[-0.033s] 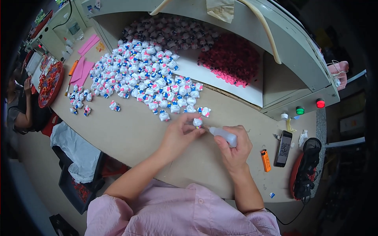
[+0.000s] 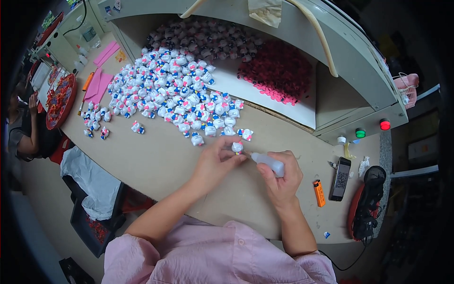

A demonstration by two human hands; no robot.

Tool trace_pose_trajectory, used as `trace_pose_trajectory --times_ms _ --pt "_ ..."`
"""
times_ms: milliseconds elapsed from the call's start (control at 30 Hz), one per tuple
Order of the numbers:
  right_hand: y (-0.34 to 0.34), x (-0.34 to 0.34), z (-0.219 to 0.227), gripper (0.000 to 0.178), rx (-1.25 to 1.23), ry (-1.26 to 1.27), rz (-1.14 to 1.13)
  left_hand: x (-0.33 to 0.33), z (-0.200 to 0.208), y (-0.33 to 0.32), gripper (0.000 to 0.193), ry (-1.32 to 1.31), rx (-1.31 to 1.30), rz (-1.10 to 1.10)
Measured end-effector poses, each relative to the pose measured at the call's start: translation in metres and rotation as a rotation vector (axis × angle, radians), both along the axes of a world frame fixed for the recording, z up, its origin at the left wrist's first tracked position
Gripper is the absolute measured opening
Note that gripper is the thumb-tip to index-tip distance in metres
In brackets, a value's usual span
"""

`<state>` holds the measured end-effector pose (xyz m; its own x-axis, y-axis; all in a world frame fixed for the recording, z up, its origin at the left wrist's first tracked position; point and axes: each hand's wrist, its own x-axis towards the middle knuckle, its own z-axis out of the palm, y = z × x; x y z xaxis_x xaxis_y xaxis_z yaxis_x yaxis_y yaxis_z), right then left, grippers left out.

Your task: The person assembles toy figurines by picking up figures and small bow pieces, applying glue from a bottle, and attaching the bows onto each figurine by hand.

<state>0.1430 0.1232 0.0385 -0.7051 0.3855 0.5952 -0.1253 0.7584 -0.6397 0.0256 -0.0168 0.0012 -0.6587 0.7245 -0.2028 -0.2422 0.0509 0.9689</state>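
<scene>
The left hand (image 2: 215,163) pinches a small white figurine (image 2: 237,147) just above the surface (image 2: 165,165), while the right hand (image 2: 281,177) grips a small squeeze bottle (image 2: 268,162) with its nozzle at the figurine. This looks like the gluing step; next calls for a steady, sparing squeeze. The heap of figurines (image 2: 175,94) lies beyond.

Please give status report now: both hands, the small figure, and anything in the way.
Left hand pinches small white figure. Right hand holds squeeze bottle, nozzle at the figure. Figure pile just beyond, not blocking.
</scene>
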Motion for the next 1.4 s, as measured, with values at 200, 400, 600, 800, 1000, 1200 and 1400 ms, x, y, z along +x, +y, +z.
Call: trace_pose_trajectory --times_ms 200,400,600,800,1000,1200,1400 --pt "0.0004 -0.0011 -0.0031 0.037 0.007 -0.020 0.001 0.0003 -0.0030 0.0001 0.041 0.052 0.017 0.021" --pt "0.0005 -0.0021 -0.0040 0.036 0.022 0.002 0.011 0.0009 -0.0081 0.0005 0.038 0.096 0.033 0.034" --pt "-0.0012 -0.0005 -0.0031 0.035 -0.016 -0.033 0.044 -0.0002 -0.0062 -0.0008 0.038 0.101 0.002 0.013" --pt "0.0020 -0.0013 -0.0008 0.034 0.010 -0.010 0.023 -0.0002 -0.0011 0.0004 0.042 0.051 -0.007 -0.018" --pt "0.0017 -0.0001 -0.0028 0.034 -0.046 -0.003 0.040 -0.0021 -0.0003 -0.0002 0.039 0.023 0.065 0.003" --pt "0.0032 -0.0004 -0.0031 0.034 -0.042 0.020 0.021 -0.0052 -0.0078 0.0001 0.040 -0.061 0.131 -0.012" --pt "0.0031 -0.0008 -0.0050 0.034 -0.034 0.017 0.023 -0.0055 -0.0053 -0.0013 0.040 -0.060 0.119 -0.013"
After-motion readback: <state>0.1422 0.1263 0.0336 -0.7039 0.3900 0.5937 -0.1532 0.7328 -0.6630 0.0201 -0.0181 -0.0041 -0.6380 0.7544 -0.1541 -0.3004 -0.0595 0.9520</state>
